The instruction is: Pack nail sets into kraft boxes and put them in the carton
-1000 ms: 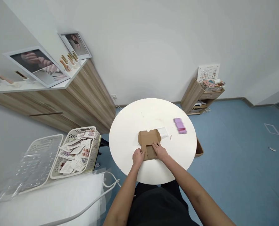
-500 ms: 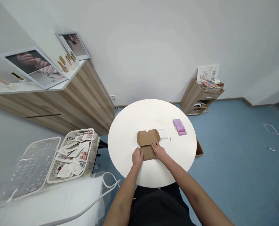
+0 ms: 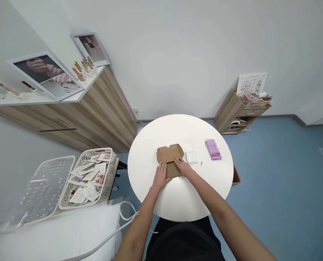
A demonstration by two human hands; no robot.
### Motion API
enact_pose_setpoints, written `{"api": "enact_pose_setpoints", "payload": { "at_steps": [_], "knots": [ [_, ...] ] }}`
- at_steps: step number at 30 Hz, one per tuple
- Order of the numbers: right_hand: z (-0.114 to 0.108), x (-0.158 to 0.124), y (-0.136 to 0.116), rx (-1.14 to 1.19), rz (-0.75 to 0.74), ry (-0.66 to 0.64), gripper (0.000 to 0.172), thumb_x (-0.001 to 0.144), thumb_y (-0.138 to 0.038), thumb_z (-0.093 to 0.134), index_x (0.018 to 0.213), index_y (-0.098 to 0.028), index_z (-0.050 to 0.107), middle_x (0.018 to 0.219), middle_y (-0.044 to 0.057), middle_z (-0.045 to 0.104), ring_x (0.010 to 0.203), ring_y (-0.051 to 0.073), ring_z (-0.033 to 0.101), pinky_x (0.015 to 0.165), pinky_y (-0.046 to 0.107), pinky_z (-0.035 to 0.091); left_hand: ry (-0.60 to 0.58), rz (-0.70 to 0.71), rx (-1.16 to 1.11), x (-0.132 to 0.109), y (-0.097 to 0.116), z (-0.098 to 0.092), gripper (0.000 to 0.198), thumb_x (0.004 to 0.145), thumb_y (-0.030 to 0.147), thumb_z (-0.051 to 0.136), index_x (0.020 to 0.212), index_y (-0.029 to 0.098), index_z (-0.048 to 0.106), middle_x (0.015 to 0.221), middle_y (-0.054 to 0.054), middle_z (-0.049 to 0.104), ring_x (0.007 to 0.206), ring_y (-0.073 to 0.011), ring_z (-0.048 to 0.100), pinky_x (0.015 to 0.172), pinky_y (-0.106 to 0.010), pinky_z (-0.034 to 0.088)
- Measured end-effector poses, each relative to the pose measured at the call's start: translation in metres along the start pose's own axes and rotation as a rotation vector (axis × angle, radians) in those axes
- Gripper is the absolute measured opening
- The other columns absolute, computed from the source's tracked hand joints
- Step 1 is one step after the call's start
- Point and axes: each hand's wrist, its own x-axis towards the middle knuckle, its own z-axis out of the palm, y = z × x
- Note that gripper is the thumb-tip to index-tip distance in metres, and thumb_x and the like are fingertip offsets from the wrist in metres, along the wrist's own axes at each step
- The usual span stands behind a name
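Observation:
A brown cardboard box (image 3: 172, 170) lies on the round white table (image 3: 188, 203), its flap lid (image 3: 170, 153) folded back away from me. My left hand (image 3: 160, 175) rests over the box's left side, fingers stretched out toward the lid's fold. On the right side, my right hand (image 3: 183, 167) presses with extended fingers near the same fold. Just right of the lid sits a flat white packet (image 3: 191, 157). Farther right is a blurred purple item (image 3: 213, 149). The box's inner corners are partly hidden under my hands.
To the left stand a white basket (image 3: 107, 177) full of small packets and a tray (image 3: 45, 188) under clear plastic. A wooden cabinet (image 3: 107, 112) borders the table at the back left. A small shelf unit (image 3: 229, 110) is at the back right. A white cable (image 3: 129, 217) loops nearby.
My left hand has shifted from gripping the box's left edge to lying flat over that side. The box has turned slightly and moved away from me. My right hand stays on its right side.

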Motion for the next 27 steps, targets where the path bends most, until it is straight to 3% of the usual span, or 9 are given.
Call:
{"api": "enact_pose_setpoints", "payload": {
  "at_steps": [2, 5, 7, 9, 12, 17, 21, 27],
  "knots": [
    [-0.004, 0.0, 0.007, 0.022, -0.046, 0.065, 0.103, 0.069, -0.039, 0.075, 0.153, -0.015, 0.021, 0.159, 0.014, 0.023, 0.147, 0.032, 0.012, 0.114, 0.044, 0.032, -0.007, -0.018, -0.007, 0.009, -0.004, -0.001, 0.098, 0.074, 0.036, 0.071, 0.151, 0.02, 0.014, 0.158, -0.016, 0.025, 0.148, -0.0306, 0.014, 0.119, -0.049, 0.02],
    [-0.013, -0.002, 0.028, 0.08, 0.0, 0.298, 0.077, 0.085, -0.044, 0.057, 0.15, -0.015, 0.027, 0.157, 0.013, 0.027, 0.143, 0.03, 0.02, 0.116, 0.047, 0.024, -0.007, -0.051, -0.013, 0.02, -0.008, -0.005, 0.1, 0.07, 0.033, 0.076, 0.151, 0.021, 0.018, 0.157, -0.014, 0.029, 0.148, -0.0304, 0.016, 0.12, -0.046, 0.018],
    [-0.019, -0.002, 0.048, 0.15, 0.2, 0.452, 0.062, 0.091, -0.035, 0.046, 0.147, -0.014, 0.031, 0.152, 0.015, 0.035, 0.138, 0.03, 0.029, 0.113, 0.048, 0.028, -0.011, -0.081, -0.026, 0.026, -0.008, -0.007, 0.102, 0.069, 0.032, 0.078, 0.151, 0.02, 0.018, 0.157, -0.014, 0.029, 0.147, -0.0303, 0.018, 0.12, -0.044, 0.019],
    [-0.023, 0.001, 0.068, 0.227, 0.459, 0.508, 0.059, 0.089, -0.031, 0.048, 0.142, -0.01, 0.036, 0.142, 0.019, 0.044, 0.133, 0.032, 0.037, 0.108, 0.046, 0.035, -0.014, -0.104, -0.041, 0.03, -0.008, -0.008, 0.104, 0.068, 0.032, 0.079, 0.151, 0.02, 0.018, 0.157, -0.013, 0.028, 0.148, -0.03, 0.018, 0.12, -0.043, 0.02],
    [-0.025, 0.01, 0.09, 0.319, 0.684, 0.395, 0.061, 0.08, -0.035, 0.062, 0.133, -0.01, 0.044, 0.132, 0.02, 0.05, 0.125, 0.033, 0.047, 0.099, 0.043, 0.044, -0.006, -0.122, -0.055, 0.035, -0.008, -0.006, 0.103, 0.068, 0.031, 0.079, 0.151, 0.021, 0.018, 0.158, -0.013, 0.027, 0.148, -0.0294, 0.017, 0.12, -0.045, 0.019],
    [-0.022, 0.025, 0.096, 0.395, 0.749, 0.2, 0.068, 0.068, -0.047, 0.074, 0.121, -0.013, 0.049, 0.124, 0.02, 0.056, 0.119, 0.033, 0.054, 0.087, 0.04, 0.05, -0.008, -0.145, -0.037, 0.037, -0.005, -0.006, 0.1, 0.069, 0.031, 0.078, 0.15, 0.023, 0.021, 0.157, -0.012, 0.029, 0.147, -0.0307, 0.019, 0.12, -0.049, 0.018],
    [-0.021, 0.029, 0.088, 0.348, 0.738, 0.208, 0.061, 0.068, -0.046, 0.074, 0.114, -0.013, 0.051, 0.125, 0.022, 0.056, 0.121, 0.035, 0.053, 0.088, 0.042, 0.049, -0.011, -0.157, -0.032, 0.038, -0.003, -0.01, 0.098, 0.069, 0.031, 0.077, 0.15, 0.024, 0.022, 0.157, -0.012, 0.03, 0.147, -0.0313, 0.019, 0.12, -0.05, 0.017],
    [-0.02, 0.013, 0.081, 0.468, 0.706, 0.227, 0.052, 0.075, -0.041, 0.066, 0.116, -0.017, 0.044, 0.11, 0.017, 0.066, 0.099, 0.031, 0.065, 0.075, 0.039, 0.051, -0.024, -0.143, -0.034, 0.034, -0.003, -0.009, 0.097, 0.071, 0.032, 0.075, 0.15, 0.021, 0.02, 0.158, -0.012, 0.026, 0.148, -0.0299, 0.017, 0.119, -0.048, 0.017]
  ]
}}
